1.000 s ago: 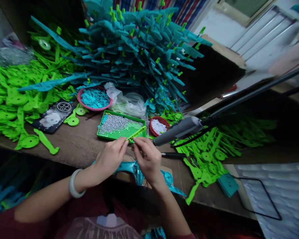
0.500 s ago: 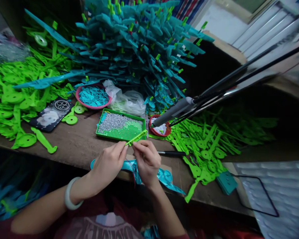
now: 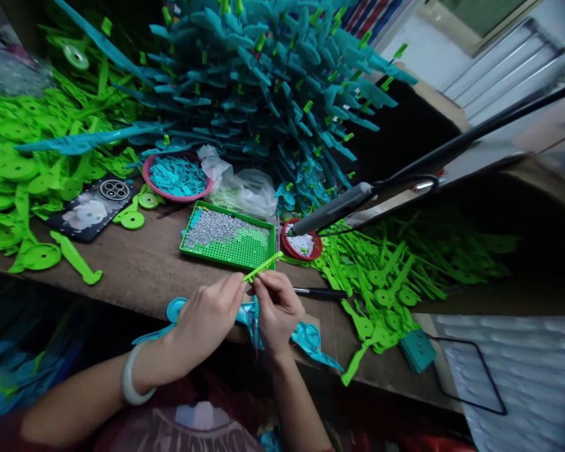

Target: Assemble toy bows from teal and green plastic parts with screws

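My left hand (image 3: 209,317) and my right hand (image 3: 275,307) meet at the table's front edge, both pinched on a thin bright green stick (image 3: 262,267) that slants up to the right. Under the hands lies a teal plastic piece (image 3: 306,336) with round ends, partly hidden by them. A white bangle (image 3: 128,380) is on my left wrist. Just beyond the fingers sits a green tray (image 3: 245,251) half covered with small silver beads.
A tall heap of teal pieces (image 3: 263,81) fills the back. Green flat pieces (image 3: 23,169) spread left and more green pieces (image 3: 395,276) right. A pink bowl (image 3: 176,179), a red bowl (image 3: 304,242), a phone (image 3: 91,210), a black pen (image 3: 320,292) and a grey tool on an arm (image 3: 334,208) lie nearby.
Both hands have stayed pinched on the green stick and drifted slightly toward me. The teal piece under them shows more on the left. The view has shifted a little.
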`<state>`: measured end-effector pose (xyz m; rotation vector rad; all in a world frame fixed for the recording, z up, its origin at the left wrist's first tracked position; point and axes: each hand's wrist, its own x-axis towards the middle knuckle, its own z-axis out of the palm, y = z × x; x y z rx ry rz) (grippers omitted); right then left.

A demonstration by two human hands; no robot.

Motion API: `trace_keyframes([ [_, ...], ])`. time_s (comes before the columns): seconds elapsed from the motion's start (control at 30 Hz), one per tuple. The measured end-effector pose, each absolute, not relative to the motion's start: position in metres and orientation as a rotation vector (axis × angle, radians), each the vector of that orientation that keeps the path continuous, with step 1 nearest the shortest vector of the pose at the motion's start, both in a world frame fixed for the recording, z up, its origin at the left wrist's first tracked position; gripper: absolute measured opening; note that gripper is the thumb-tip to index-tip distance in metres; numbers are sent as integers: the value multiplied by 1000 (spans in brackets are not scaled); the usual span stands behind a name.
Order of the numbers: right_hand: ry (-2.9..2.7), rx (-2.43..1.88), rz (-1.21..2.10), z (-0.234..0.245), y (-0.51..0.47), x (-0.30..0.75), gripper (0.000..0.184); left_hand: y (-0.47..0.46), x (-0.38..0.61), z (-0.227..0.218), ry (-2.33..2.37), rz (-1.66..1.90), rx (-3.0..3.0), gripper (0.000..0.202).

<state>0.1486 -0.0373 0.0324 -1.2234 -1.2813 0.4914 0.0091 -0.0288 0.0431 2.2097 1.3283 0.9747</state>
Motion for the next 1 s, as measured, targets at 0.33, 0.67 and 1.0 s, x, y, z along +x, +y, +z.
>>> trace_keyframes([
  [0.33, -1197, -1176, 715, 32, -33, 155, 7, -27, -4, 46, 1173, 882, 2233, 26],
  [0.67, -895, -1014, 1545, 54, 5, 166, 28, 5, -6, 32, 803, 1057, 2075, 27],
  [1.0, -1981, -1346, 894, 53, -46, 184, 53, 47, -37, 38, 1033, 1238, 1024, 19],
])
